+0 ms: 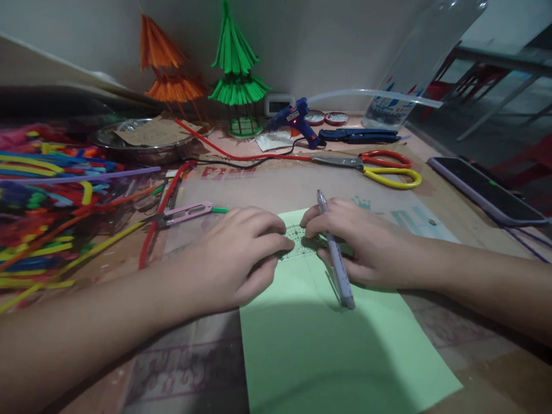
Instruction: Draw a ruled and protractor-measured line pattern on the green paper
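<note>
A light green sheet of paper [328, 345] lies in front of me, with a patterned template [299, 244] of fine dark lines near its far edge. My left hand [254, 253] rests at the left side of the template, fingers curled, fingertips touching it. On the template's right side is my right hand [345, 241], its fingers bent round a pale grey pen [338, 267] that slants across them. The pen's lower end hangs over the paper. Whether my left fingers pinch anything is hidden.
Pipe cleaners [38, 230] are heaped at the left beside small pink snips [187, 214]. Scissors [366, 165], a blue glue gun [297, 122], a metal bowl [146, 150] and two fluffy towers, orange [172, 89] and green [237, 89], stand behind. A phone [487, 190] lies right.
</note>
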Demonstrator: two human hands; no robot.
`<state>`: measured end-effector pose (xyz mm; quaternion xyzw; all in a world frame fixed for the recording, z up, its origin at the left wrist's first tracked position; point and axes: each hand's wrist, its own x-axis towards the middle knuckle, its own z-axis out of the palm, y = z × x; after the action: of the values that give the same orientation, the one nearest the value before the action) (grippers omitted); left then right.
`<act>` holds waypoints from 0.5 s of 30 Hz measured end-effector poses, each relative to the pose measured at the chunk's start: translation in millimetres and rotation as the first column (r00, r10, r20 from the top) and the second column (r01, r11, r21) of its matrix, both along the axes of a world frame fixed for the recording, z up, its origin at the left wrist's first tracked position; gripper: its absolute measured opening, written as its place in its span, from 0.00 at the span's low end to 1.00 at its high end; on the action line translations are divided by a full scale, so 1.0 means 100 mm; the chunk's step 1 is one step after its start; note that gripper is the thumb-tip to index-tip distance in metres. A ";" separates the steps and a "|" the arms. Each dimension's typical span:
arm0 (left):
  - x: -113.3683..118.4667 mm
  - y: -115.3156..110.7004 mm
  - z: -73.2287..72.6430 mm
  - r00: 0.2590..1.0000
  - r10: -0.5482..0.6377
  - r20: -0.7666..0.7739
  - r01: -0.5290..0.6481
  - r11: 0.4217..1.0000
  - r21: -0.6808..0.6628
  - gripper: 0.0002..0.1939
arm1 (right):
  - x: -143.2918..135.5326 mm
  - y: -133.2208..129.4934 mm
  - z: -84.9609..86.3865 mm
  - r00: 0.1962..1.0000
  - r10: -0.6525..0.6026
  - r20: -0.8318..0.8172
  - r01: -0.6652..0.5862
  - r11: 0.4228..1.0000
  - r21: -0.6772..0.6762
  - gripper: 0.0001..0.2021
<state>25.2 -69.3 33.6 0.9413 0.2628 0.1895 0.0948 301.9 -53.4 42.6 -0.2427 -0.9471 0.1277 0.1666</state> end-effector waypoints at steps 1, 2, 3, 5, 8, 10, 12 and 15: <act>0.00 0.01 0.00 1.000 -0.011 0.010 0.011 1.000 0.008 0.15 | 0.00 0.00 0.00 1.000 -0.002 -0.002 0.002 1.000 0.000 0.10; 0.01 0.01 0.00 1.000 -0.017 0.014 0.017 1.000 0.017 0.15 | 0.00 0.00 0.00 1.000 -0.003 -0.003 0.003 1.000 -0.002 0.10; 0.01 0.01 0.00 1.000 -0.016 0.010 0.016 0.999 0.033 0.15 | 0.00 -0.01 0.00 1.000 -0.005 -0.004 0.005 1.000 -0.004 0.10; 0.02 0.00 0.01 1.000 -0.005 -0.026 0.008 0.996 0.089 0.15 | 0.00 -0.01 0.00 1.000 -0.009 0.000 0.009 1.000 -0.010 0.09; 0.04 -0.05 0.03 0.997 0.007 -0.082 0.008 0.985 0.173 0.15 | 0.00 -0.01 0.01 1.000 -0.007 0.010 0.007 1.000 -0.020 0.09; 0.05 -0.09 0.04 0.995 0.017 -0.099 0.004 0.978 0.210 0.15 | 0.00 -0.01 0.01 1.000 -0.001 -0.003 0.001 1.000 -0.019 0.10; 0.05 -0.14 0.05 0.991 0.040 -0.129 -0.006 0.967 0.256 0.16 | 0.00 -0.01 0.01 0.999 0.013 -0.042 -0.013 1.000 0.006 0.10; 0.07 -0.20 0.06 0.976 0.079 -0.202 -0.010 0.947 0.321 0.19 | 0.00 -0.02 0.02 0.992 0.071 -0.103 -0.066 0.997 0.050 0.07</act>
<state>31.7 -89.2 39.2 0.9528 0.2589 0.1297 -0.0914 301.5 -55.7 44.4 -0.1992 -0.9476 0.1237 0.2172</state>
